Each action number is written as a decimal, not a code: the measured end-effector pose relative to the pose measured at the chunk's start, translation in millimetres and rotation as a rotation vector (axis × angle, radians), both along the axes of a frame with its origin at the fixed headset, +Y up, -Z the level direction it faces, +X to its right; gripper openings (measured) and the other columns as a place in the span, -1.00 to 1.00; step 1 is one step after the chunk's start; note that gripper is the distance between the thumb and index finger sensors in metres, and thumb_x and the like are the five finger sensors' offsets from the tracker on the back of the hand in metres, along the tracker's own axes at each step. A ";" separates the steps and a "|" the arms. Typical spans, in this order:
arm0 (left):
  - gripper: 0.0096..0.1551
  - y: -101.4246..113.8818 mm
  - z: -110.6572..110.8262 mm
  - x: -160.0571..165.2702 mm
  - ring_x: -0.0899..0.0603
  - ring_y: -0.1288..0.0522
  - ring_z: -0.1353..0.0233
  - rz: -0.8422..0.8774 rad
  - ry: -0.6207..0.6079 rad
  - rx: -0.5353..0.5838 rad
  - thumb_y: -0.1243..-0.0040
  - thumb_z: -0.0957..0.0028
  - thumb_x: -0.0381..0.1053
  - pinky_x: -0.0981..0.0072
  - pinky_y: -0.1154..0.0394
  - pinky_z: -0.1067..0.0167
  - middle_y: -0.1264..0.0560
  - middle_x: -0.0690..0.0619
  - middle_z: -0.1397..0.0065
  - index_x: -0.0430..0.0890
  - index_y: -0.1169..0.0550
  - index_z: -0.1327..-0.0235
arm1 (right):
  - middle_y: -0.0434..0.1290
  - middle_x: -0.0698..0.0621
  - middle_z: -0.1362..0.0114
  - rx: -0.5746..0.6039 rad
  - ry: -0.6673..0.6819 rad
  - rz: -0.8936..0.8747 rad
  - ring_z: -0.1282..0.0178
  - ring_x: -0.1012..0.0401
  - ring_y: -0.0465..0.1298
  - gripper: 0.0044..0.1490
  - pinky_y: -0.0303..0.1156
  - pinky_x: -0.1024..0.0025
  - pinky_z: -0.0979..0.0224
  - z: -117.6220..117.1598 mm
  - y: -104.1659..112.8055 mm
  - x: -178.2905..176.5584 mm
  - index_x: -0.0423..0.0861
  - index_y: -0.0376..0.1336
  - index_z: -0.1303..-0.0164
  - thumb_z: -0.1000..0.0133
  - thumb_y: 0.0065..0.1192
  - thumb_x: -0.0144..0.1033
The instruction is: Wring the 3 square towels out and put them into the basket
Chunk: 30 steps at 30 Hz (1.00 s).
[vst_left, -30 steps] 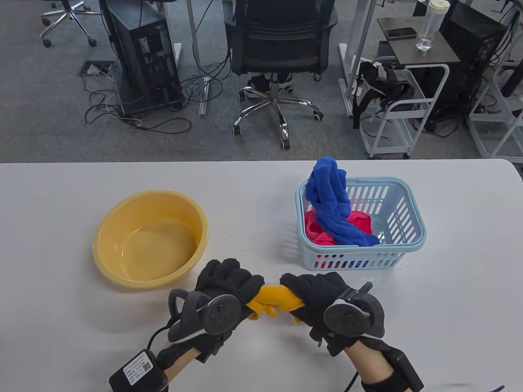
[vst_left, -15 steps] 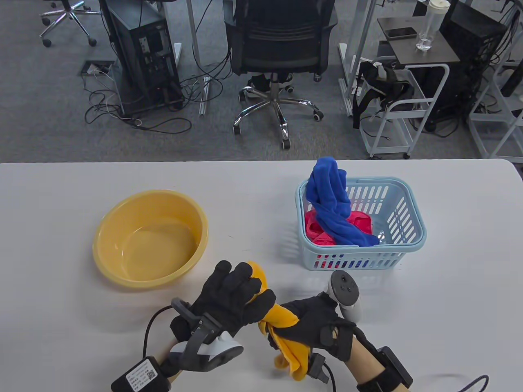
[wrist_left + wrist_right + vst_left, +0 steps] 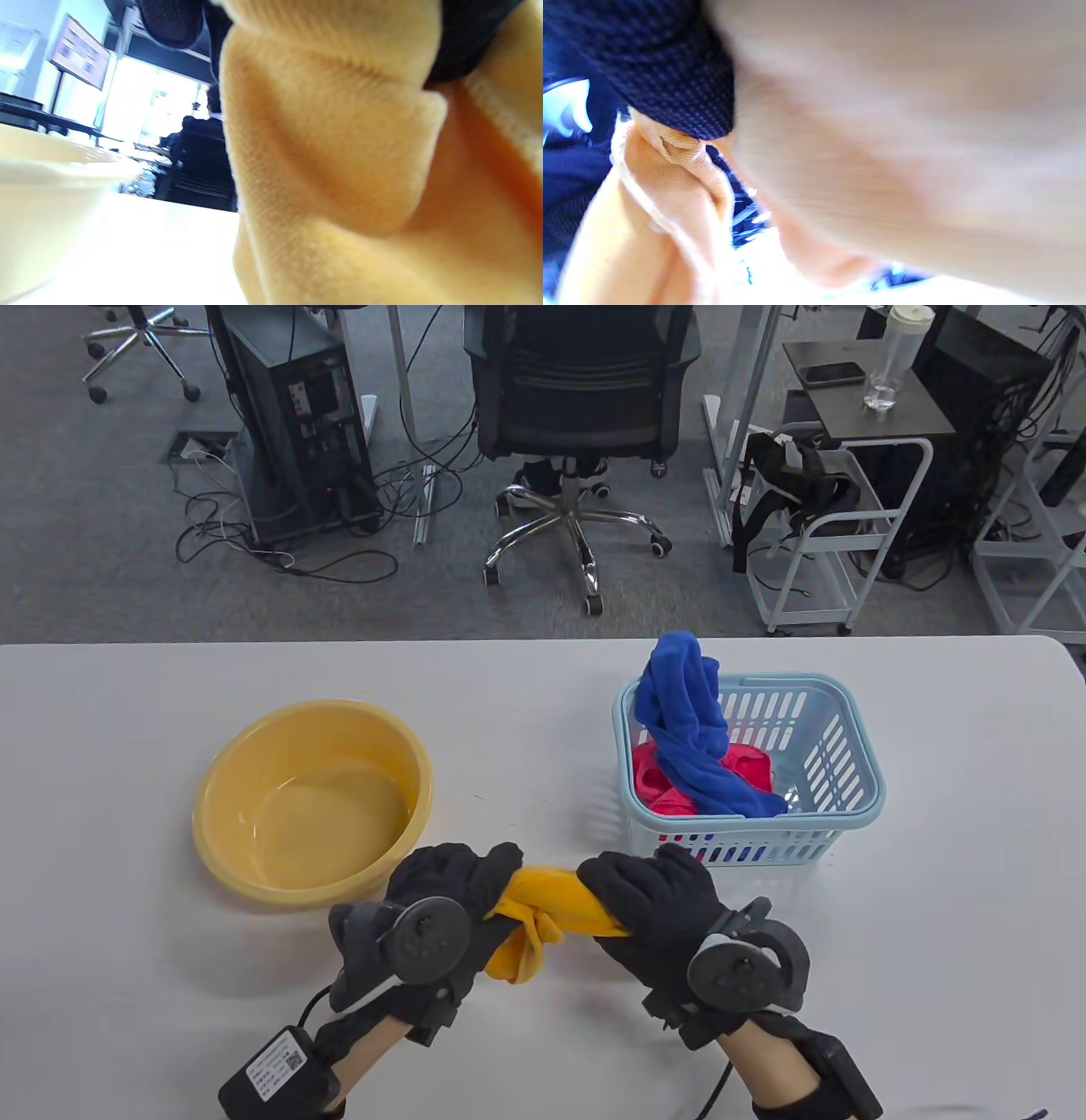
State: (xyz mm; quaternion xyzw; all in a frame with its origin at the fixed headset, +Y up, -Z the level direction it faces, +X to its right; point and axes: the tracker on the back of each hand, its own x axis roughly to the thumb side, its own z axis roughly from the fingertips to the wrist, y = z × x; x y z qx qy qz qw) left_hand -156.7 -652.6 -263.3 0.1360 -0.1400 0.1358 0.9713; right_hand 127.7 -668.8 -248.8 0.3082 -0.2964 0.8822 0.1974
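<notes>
Half a second back my left hand (image 3: 450, 891) was spread open over the yellow towel (image 3: 543, 912) and my right hand (image 3: 657, 912) lay palm-up beneath it; now both have rolled over, knuckles up, and closed on the cloth again, much as they sat a second ago. My left fingers curl round the towel's left end and my right fingers wrap its right end, so the towel runs as a short twisted rope between my two fists. A loose knot-like fold and a tail of it hang down from the middle, nearer my left fist. I hold it above the white table (image 3: 127, 780), close to the near edge, between the yellow basin (image 3: 310, 802) and the light blue basket (image 3: 836, 780).

My left fist sits just beside the basin's near right rim, and my right knuckles are just in front of the basket's near wall. A little water lies in the bottom of the basin. Inside the basket the pink towel (image 3: 747, 768) lies low, and the blue towel (image 3: 687, 729) is draped over it, its upper end rising over the far left corner of the rim.

From my left wrist the yellow towel (image 3: 339, 169) fills most of the view, with the basin's pale rim (image 3: 51, 169) blurred at the left. From my right wrist I see folds of the towel (image 3: 670, 203) under a dark gloved fingertip (image 3: 670, 76); the rest is blur.
</notes>
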 end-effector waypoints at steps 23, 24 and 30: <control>-0.14 -53.9 55.3 -24.3 -0.15 -0.26 -0.74 -0.206 -0.255 -0.191 -0.11 0.07 0.57 -0.15 -0.12 -0.63 -0.35 0.32 -0.59 0.34 -0.23 -0.51 | 0.71 0.00 0.04 -0.299 0.167 0.232 0.45 0.22 0.71 -0.17 0.53 -0.11 -0.18 30.9 -30.7 -76.4 -0.24 0.47 -0.21 -0.02 0.49 0.20; -0.11 -56.7 53.6 -28.1 -0.16 -0.14 -0.79 -0.215 -0.247 -0.177 -0.09 0.08 0.58 -0.17 -0.04 -0.66 -0.27 0.33 -0.65 0.37 -0.18 -0.54 | 0.72 0.01 0.04 -0.298 0.155 0.236 0.45 0.22 0.71 -0.17 0.53 -0.10 -0.18 29.5 -30.4 -75.3 -0.23 0.48 -0.20 -0.01 0.49 0.21; 0.13 -61.0 47.2 -37.7 -0.06 0.53 -0.73 -0.296 -0.249 -0.322 -0.01 0.08 0.63 -0.12 0.49 -0.62 0.34 0.38 -0.69 0.39 0.33 -0.46 | 0.72 0.00 0.08 -0.499 0.104 0.124 0.44 0.20 0.72 -0.17 0.53 -0.11 -0.16 9.3 -19.6 -47.6 -0.25 0.50 -0.17 -0.03 0.49 0.22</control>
